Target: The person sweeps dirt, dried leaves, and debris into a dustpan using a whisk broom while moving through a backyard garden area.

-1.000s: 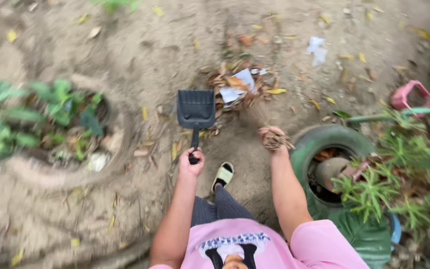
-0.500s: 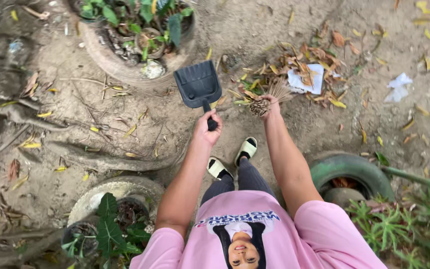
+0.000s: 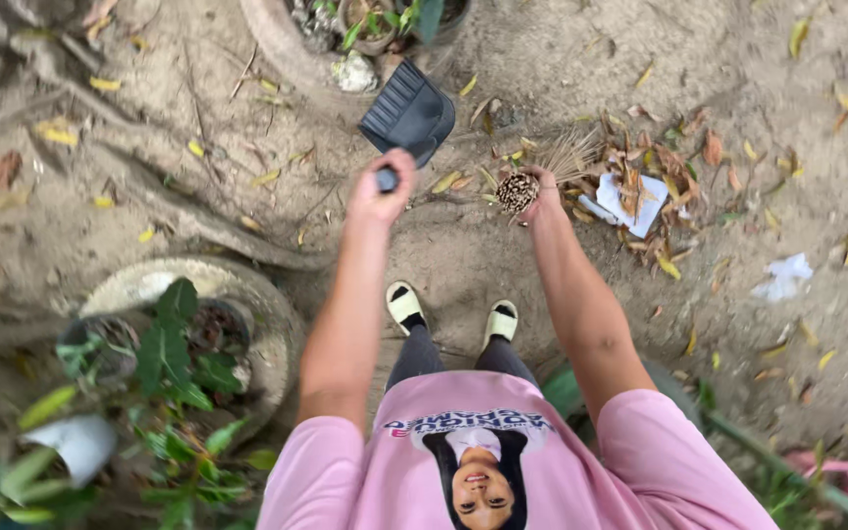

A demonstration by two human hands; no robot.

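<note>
My left hand [image 3: 382, 189] grips the handle of a dark dustpan [image 3: 408, 115], whose pan points away from me over the bare soil. My right hand [image 3: 539, 188] holds a bundled stick broom [image 3: 545, 169] by its bound end, with the bristles fanning toward a pile of dry leaves and white paper scraps [image 3: 645, 182]. The pile lies just right of the broom. My feet in pale slippers [image 3: 451, 312] stand on the dirt below both hands.
A round planter with green plants [image 3: 184, 334] sits at my lower left. Another potted plant [image 3: 375, 22] is at the top, beyond the dustpan. A white paper scrap [image 3: 783, 276] lies to the right. Tree roots and stones run along the left.
The view has swung round, so the leaf pile now lies right of my hands. The dustpan has tilted and both arms reach further forward toward the pile.
</note>
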